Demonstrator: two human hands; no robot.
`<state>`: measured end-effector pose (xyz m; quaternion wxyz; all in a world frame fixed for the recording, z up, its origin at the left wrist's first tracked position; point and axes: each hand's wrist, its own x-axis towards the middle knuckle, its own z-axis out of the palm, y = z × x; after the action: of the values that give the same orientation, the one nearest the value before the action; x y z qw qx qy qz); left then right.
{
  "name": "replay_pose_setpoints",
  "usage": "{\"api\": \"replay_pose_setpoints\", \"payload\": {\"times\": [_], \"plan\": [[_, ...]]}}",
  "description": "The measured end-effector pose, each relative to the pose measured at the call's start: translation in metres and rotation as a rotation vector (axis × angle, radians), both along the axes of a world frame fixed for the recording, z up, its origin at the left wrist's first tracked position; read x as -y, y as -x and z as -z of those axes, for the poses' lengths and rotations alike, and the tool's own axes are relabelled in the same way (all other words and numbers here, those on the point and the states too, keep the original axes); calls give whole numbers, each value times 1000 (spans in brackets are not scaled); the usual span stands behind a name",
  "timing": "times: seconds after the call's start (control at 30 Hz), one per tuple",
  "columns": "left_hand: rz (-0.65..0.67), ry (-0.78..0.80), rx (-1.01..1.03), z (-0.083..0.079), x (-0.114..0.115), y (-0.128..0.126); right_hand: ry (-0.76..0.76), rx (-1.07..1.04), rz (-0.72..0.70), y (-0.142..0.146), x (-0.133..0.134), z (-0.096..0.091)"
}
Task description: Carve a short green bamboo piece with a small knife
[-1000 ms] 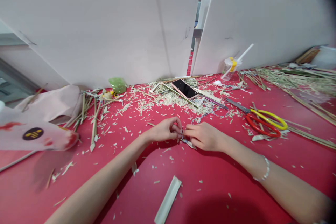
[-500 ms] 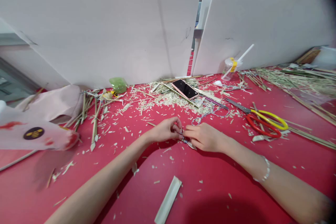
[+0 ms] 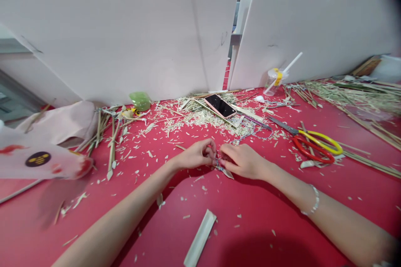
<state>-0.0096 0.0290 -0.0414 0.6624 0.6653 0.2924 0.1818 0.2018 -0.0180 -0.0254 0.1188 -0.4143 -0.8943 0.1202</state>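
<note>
Over the red table, my left hand (image 3: 198,155) is closed, thumb and fingertips pinching a thin bamboo stick (image 3: 227,173) with a pale, leaf-shaped tip. Blue-and-white string (image 3: 218,167) is wound around the stick near that tip. My right hand (image 3: 246,161) is closed too, its curled fingertips on the string just beside my left fingertips. Exactly how the string runs between the fingers is hidden. More loose patterned string (image 3: 250,133) lies behind my right hand. A thin stick end pokes out behind my left hand; whether it belongs to the held stick I cannot tell.
Scissors (image 3: 308,142) with red and yellow handles lie at the right. A phone (image 3: 221,106) rests on shavings behind my hands. A bamboo strip (image 3: 200,238) lies in front. A clear cup (image 3: 275,80) stands at the back right; a stained pale bag (image 3: 65,160) sits left.
My right hand has shifted up slightly and its fingers have curled in more, exposing more of the wrapped string and pale tip. My left hand stays nearly still.
</note>
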Motion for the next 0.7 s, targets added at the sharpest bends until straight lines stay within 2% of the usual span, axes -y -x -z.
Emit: {"api": "replay_pose_setpoints", "payload": {"times": [0.27, 0.37, 0.7], "plan": [[20, -94, -53, -1, 0, 0, -34, 62, -71, 9, -9, 18], [14, -81, -37, -2, 2, 0, -48, 97, -102, 9, -12, 22], [-45, 35, -2, -3, 2, 0, -117, 141, -132, 7, -8, 15]]}}
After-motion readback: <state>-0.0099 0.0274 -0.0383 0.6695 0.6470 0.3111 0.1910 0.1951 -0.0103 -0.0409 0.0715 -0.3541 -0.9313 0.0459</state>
